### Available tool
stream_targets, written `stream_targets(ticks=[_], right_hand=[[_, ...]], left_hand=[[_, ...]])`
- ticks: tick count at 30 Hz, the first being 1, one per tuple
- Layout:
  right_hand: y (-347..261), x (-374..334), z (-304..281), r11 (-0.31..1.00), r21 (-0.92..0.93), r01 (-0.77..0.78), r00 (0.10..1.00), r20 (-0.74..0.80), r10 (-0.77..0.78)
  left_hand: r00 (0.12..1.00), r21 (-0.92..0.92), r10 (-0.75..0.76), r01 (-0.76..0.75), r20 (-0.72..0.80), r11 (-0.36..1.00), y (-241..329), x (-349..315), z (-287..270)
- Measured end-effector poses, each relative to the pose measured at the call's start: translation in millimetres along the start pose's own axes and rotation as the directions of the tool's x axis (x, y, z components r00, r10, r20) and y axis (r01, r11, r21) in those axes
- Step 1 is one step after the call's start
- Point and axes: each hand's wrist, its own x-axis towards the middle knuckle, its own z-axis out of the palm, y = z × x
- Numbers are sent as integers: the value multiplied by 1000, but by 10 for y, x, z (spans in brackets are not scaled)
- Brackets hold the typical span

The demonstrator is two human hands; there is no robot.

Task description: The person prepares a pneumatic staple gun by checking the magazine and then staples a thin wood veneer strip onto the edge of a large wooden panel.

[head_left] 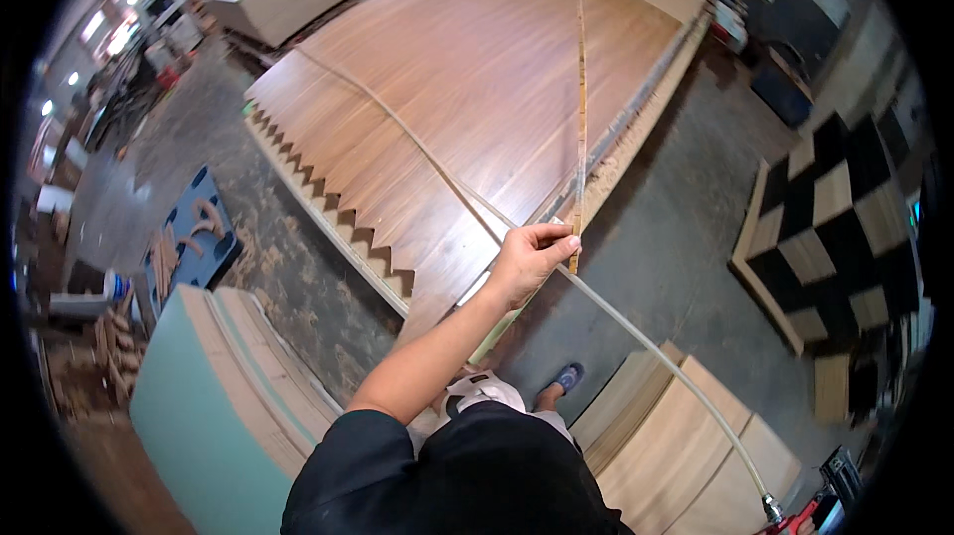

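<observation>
My left hand [537, 259] pinches the near end of a long thin yellow-brown strip [581, 88] between thumb and fingers. The strip points away over the right edge of a stack of wood-grain boards [467, 68]. A pale hose [676, 366] crosses the boards and passes at my left hand; whether the hand touches it is unclear. At the lower right corner the hose joins a metal fitting on a red and black air tool [843, 475]. A small part of my right hand [805, 525] shows around the tool's red part, mostly cut off by the picture's edge.
Notched board edges [338, 217] line the stack's left side. Green-faced panels [189, 406] stand at my left, with a blue platform [199, 237] of wood offcuts beyond. Light wooden boards [696, 436] lie to my right; a black-and-tan checkered stack [835, 227] stands farther right.
</observation>
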Motion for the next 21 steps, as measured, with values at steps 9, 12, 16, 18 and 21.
stream_targets(ticks=[9,12,16,18,21], right_hand=[[1881,1214,1028,701,610,-369,868,495,26],[2813,1454,1539,752,551,-362,801,596,-51],[3199,1156,2495,879,421,-224,553,797,-241],[4078,1335,2888,857,428,-288,342,881,-326],[4552,1196,3321,908,186,377,293,905,-307]], left_hand=[[887,17,181,-192,-425,981,-149,102,481],[803,132,217,-172,-555,976,-167,-75,302],[681,318,299,-102,-669,943,-171,-210,149],[598,370,334,-68,-728,927,-216,-160,16],[478,484,393,77,-785,872,-325,-186,-168]])
